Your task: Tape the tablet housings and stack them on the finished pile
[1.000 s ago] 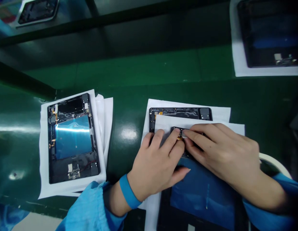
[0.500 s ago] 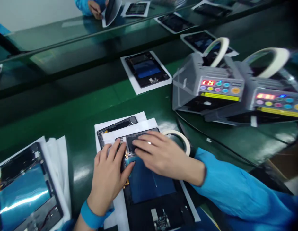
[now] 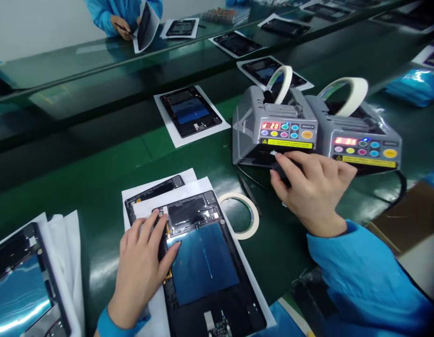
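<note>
An opened tablet (image 3: 203,262) with a blue battery lies on white paper in front of me. My left hand (image 3: 141,262) rests on its upper left edge, fingers stretched out over the gold flex cable and small parts there. My right hand (image 3: 311,187) is out at the left tape dispenser (image 3: 273,135), a grey machine with a red display. Its index fingertip is at a short white piece of tape (image 3: 273,153) on the dispenser's front, with the thumb apart below. A second opened tablet (image 3: 157,189) lies partly hidden under the paper.
A tape roll (image 3: 254,224) lies beside the tablet, near a dark pen-like tool (image 3: 249,191). Another tape dispenser (image 3: 364,145) stands at right. More opened tablets on paper lie at left (image 3: 20,281) and behind (image 3: 191,112). Across the bench, a person's hand (image 3: 121,28) holds a slim tool.
My right hand has left the tablet's upper part and moved right to the left tape dispenser. My left hand stays on the tablet. The camera view has shifted.
</note>
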Motion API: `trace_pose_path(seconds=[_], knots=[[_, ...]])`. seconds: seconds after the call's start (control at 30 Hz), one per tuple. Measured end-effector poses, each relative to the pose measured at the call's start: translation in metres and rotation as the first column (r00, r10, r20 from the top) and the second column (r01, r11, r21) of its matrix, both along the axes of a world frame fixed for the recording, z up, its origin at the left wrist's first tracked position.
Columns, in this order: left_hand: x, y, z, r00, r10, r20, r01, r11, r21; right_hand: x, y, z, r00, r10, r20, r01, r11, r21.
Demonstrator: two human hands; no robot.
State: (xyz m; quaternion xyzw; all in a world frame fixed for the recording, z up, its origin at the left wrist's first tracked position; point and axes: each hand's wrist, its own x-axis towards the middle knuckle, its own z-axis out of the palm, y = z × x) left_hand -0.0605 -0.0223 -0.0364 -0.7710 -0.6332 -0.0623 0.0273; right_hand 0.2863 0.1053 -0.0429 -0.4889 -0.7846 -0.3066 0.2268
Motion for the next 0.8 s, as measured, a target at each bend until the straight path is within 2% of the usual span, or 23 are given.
trace_pose_path(seconds=[0.13, 0.3, 0.4, 0.53, 0.6, 0.7, 0.8], knots=[[0.0, 0.001, 0.0, 1.0, 0.004, 0.016, -0.004, 1.0, 0.001, 0.002, -0.001, -0.002, 0.999, 0.031, -0.033, -0.031, 0.999, -0.016], [0.0, 0.002, 0.001, 1.0, -0.008, 0.011, 0.008, 1.0, 0.011, 0.0, 0.003, 0.003, 0.992, 0.011, -0.128, -0.018, 0.999, -0.051], [0.001, 0.002, 0.001, 1.0, -0.012, 0.0, 0.012, 1.0, 0.008, -0.006, 0.007, 0.004, 0.993, 0.009, -0.122, -0.015, 0.999, -0.049], [0.002, 0.001, 0.001, 1.0, -0.009, 0.017, 0.009, 1.0, -0.009, -0.007, 0.017, 0.002, 0.995, -0.009, -0.104, 0.011, 1.0, 0.023], [0.002, 0.001, 0.0, 1.0, -0.001, 0.021, 0.002, 1.0, -0.009, -0.003, 0.02, 0.005, 0.997, -0.011, -0.072, 0.012, 1.0, 0.006], [0.0, 0.0, 0.001, 1.0, 0.009, 0.026, -0.008, 1.0, -0.024, -0.002, 0.015, 0.016, 0.997, 0.03, -0.078, -0.032, 0.999, -0.026], [0.001, 0.001, 0.007, 0.999, -0.002, 0.036, 0.003, 0.999, -0.05, -0.014, 0.001, 0.029, 0.973, 0.168, -0.158, -0.183, 0.979, -0.086]])
